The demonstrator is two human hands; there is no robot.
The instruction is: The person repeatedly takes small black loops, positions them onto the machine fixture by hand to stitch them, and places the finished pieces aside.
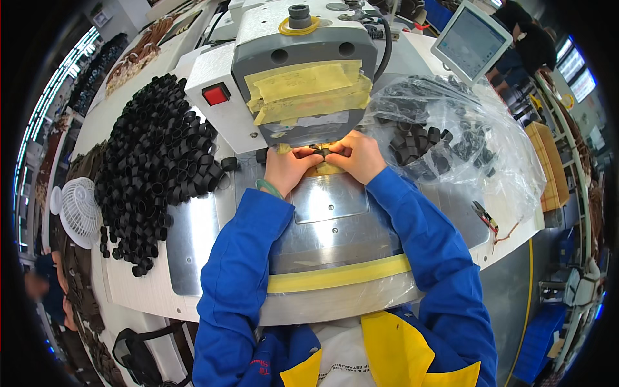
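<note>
Both hands meet under the head of a grey and white sewing machine (303, 71), which has yellow tape stuck across its front. My left hand (288, 169) and my right hand (356, 155) each pinch one side of a small black elastic loop (320, 151) at the needle area. The loop is mostly hidden by my fingers. Blue sleeves cover both forearms, and a green band sits on my left wrist. A shiny metal plate (329, 200) lies below my hands.
A large heap of black loops (158, 171) lies to the left. A clear plastic bag of more black loops (451, 145) lies to the right. A small white fan (78, 209) sits far left, a screen (469, 40) at upper right, and snips (485, 217) near the right edge.
</note>
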